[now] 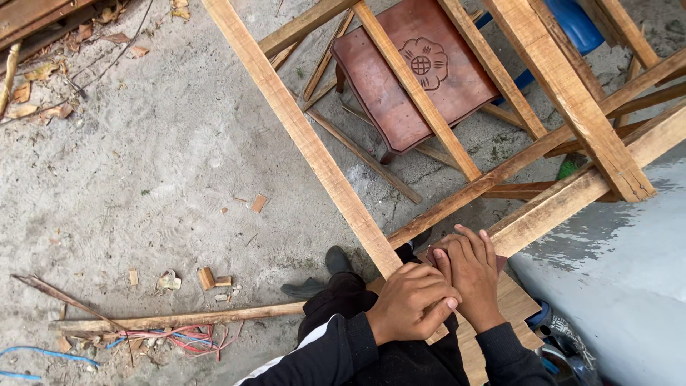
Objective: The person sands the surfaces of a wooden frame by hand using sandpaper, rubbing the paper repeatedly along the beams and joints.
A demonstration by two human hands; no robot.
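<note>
Pressing together, the left hand (414,300) curls closed while the right hand (471,275) lies flat, steadying the pale wooden batten frame (314,146) joint.

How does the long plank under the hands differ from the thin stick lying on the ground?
The long plank is broad, squared and raised off the ground, left hand resting on it; the thin stick is slender, rough and flat on the ground, untouched. Both are bare wood.

Both arms in dark sleeves, reaching forward together. Left hand (413,299) knuckles up, fingers curled, overlapping right hand (471,270). Right hand palm down, fingers extended flat.
</note>
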